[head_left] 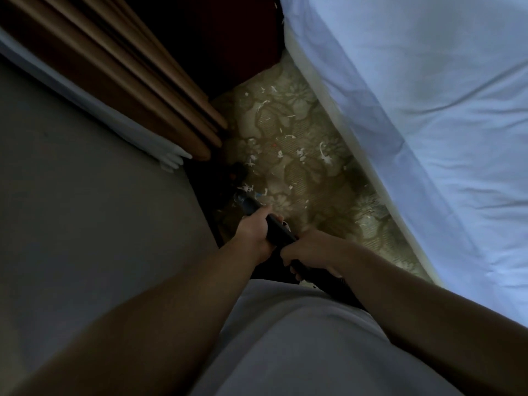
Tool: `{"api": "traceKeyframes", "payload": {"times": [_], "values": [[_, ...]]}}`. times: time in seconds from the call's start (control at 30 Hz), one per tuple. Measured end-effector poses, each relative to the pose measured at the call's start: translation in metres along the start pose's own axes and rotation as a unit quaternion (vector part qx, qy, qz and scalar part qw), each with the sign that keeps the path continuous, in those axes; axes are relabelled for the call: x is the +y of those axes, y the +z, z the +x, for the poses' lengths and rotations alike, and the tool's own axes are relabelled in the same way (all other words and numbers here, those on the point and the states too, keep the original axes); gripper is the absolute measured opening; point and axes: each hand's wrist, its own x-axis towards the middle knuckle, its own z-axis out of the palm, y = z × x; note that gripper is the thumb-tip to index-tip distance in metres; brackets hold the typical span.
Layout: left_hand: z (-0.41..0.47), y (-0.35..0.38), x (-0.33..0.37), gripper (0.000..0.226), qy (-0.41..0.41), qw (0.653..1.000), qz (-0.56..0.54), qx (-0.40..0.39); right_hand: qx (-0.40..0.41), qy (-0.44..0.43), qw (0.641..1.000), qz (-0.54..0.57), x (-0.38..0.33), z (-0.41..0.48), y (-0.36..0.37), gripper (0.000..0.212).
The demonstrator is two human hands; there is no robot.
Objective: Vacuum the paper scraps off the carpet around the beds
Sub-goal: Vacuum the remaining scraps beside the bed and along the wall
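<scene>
A narrow strip of patterned beige carpet (311, 178) runs between a wall on the left and a white bed on the right. Several white paper scraps (324, 157) lie scattered over it, thickest in the middle and far part. I hold a black vacuum wand (278, 234) that slants down toward the dark left edge of the carpet. My left hand (253, 234) grips the wand further down. My right hand (310, 254) grips it closer to my body. The wand's lower end (243, 199) fades into shadow, and its nozzle is hard to make out.
The bed (428, 124) with white sheets fills the right side, its edge bordering the carpet. Brown curtains (137, 90) hang at the left over a grey wall (85, 210). A dark piece of furniture (228, 47) closes the far end of the strip.
</scene>
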Motion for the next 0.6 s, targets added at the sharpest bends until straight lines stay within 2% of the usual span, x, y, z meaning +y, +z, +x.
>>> {"api": "traceKeyframes", "payload": {"times": [0.2,0.43,0.6], "values": [[-0.022,0.019,-0.053,0.022,0.001,1.000,-0.018,-0.001,0.001,0.004,1.000,0.002,0.048,-0.028,-0.011,0.025],[-0.057,0.063,-0.144,0.025,-0.027,0.998,-0.054,0.000,0.029,0.025,0.999,-0.018,0.135,-0.075,-0.032,0.026],[-0.077,0.093,-0.203,0.018,-0.050,0.997,-0.041,-0.048,0.058,0.044,0.997,0.015,0.196,-0.109,-0.049,0.018]]}}
